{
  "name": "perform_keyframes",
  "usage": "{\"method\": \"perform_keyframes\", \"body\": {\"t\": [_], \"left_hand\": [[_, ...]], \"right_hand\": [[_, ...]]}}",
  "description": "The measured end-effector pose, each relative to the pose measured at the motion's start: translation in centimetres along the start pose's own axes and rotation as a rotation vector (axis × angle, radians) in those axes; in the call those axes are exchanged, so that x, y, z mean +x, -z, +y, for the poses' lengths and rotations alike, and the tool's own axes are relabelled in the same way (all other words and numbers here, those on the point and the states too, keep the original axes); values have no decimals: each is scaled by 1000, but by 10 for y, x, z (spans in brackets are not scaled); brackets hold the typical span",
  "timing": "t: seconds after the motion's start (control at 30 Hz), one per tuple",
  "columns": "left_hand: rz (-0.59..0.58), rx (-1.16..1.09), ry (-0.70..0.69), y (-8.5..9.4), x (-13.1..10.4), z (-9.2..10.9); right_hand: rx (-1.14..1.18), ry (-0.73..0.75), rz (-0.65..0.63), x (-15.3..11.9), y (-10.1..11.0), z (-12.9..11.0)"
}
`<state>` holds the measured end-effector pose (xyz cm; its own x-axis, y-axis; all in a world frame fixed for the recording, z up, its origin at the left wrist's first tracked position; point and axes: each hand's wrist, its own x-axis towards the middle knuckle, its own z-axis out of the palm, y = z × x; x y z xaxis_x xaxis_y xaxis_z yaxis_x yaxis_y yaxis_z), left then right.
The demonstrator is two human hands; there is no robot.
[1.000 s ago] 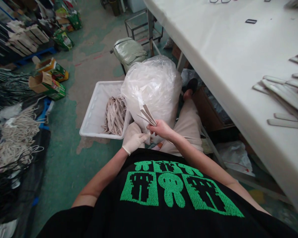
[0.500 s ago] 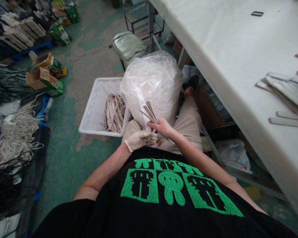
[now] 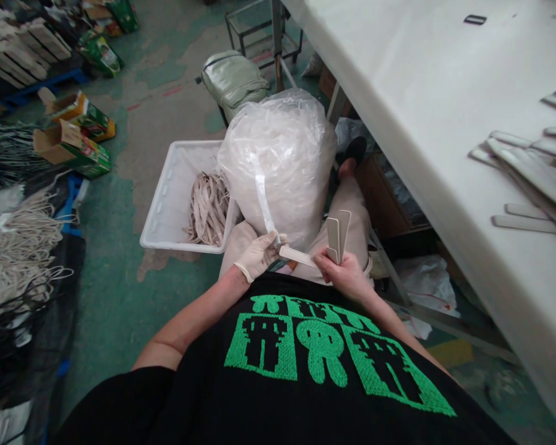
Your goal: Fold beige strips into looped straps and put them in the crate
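A bundle of flat strips (image 3: 338, 236) is gripped upright in the bare right hand (image 3: 345, 275), just in front of the plastic bag (image 3: 278, 154). One strip (image 3: 297, 256) is pinched by the gloved left hand (image 3: 258, 254) below that bag.

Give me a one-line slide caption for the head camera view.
Seated worker's gloved left hand and bare right hand hold flat strips before a full plastic bag.

one view only, from a camera worn on the person's head. it looks forward and steeply down over the black shirt (image 3: 306, 364) onto the lap, close to the left hand (image 3: 258, 254) and right hand (image 3: 344, 276). the floor (image 3: 120, 259) spreads out on the left, and the table (image 3: 421, 105) edge runs along the right.
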<state>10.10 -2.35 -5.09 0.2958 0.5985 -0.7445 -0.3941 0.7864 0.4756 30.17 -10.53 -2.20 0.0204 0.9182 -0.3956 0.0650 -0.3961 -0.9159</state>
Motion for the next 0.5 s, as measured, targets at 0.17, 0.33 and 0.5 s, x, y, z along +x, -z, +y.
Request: {"method": "perform_keyframes", "body": {"t": [0.17, 0.33, 0.5], "left_hand": [[-26, 64, -53, -2, 2, -3], [-57, 85, -72, 1, 0, -2], [-31, 83, -57, -2, -2, -1]], "right_hand": [[-115, 84, 57, 0, -1, -3], [-170, 140, 85, 3, 0, -2], [-222, 168, 97, 2, 1, 0]]}}
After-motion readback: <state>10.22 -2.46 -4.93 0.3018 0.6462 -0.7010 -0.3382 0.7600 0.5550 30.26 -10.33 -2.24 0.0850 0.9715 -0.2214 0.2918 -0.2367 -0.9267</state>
